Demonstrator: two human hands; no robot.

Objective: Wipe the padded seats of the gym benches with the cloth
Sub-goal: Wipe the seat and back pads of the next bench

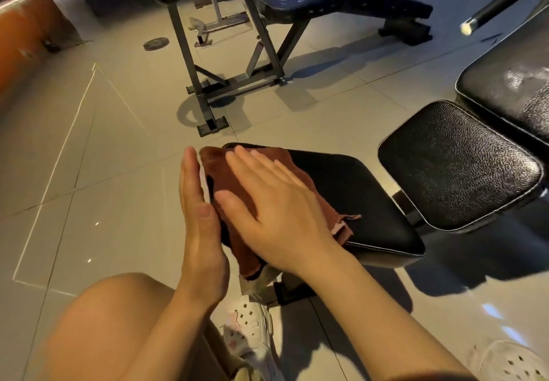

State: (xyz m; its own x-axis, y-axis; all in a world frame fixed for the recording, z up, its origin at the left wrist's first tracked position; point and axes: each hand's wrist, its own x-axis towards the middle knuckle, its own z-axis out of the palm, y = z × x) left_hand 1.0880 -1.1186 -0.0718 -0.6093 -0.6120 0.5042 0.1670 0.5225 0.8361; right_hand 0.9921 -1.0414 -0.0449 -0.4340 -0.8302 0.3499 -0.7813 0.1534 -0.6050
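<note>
The brown cloth (234,190) lies spread over the near left corner of the padded seat (350,199), a black pad that serves here as the surface, with one end of the cloth draped over the seat's left edge and hanging down past it. The right hand (273,211) lies flat on top of the cloth, palm down, its grip wide with straight fingers pressing the cloth onto the seat. The left hand (199,220) stands on edge just beside the seat's left side, fingers straight and together, its grip also wide and holding nothing; it touches or nearly touches the draped cloth, and which cannot be told. To the right of the seat, just apart from it, is a second black pad (457,166), and beyond that pad a longer back pad (511,89) rises toward the upper right. Well beyond the seat, across the tiled floor (89,202), stands another bench (335,3) on a dark metal frame (208,80). Near the seat's front foot, a white perforated shoe (249,330) rests on the floor.
</note>
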